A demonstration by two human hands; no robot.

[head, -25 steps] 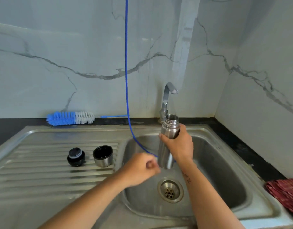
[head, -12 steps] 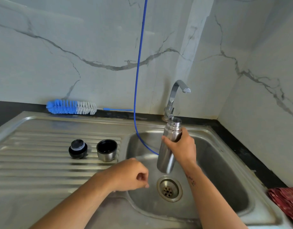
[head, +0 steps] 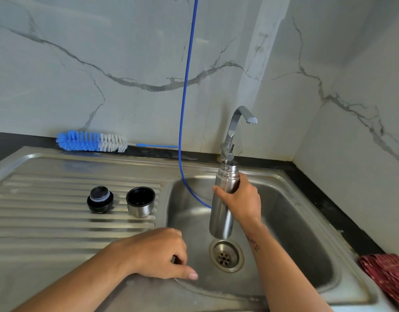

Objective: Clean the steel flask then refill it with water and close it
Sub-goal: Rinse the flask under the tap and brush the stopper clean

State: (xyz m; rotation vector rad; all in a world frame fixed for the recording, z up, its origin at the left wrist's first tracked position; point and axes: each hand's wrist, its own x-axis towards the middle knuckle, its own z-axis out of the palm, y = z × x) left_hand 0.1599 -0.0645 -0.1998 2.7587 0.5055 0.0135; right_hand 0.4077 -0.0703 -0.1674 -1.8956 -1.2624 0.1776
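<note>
My left hand [head: 158, 253] rests loosely curled, holding nothing, on the sink's [head: 342, 296] front rim, my right hand [head: 241, 199] grips the open flask [head: 223, 212] upright over the drain [head: 226, 255], under the tap [head: 237, 124].

Kitchen: steel sink [head: 306, 287], tap [head: 235, 122]

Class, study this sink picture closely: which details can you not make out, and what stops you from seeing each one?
Head view only:
1. Inside of the steel flask: its mouth faces away, so any water level is hidden.
2. Flask's middle: covered by the right hand.
3. Water flow from the tap: too faint to tell.
4. Red cloth: cut off by the right edge.
5. Left hand palm: turned down, curled fingers hide it.
</note>
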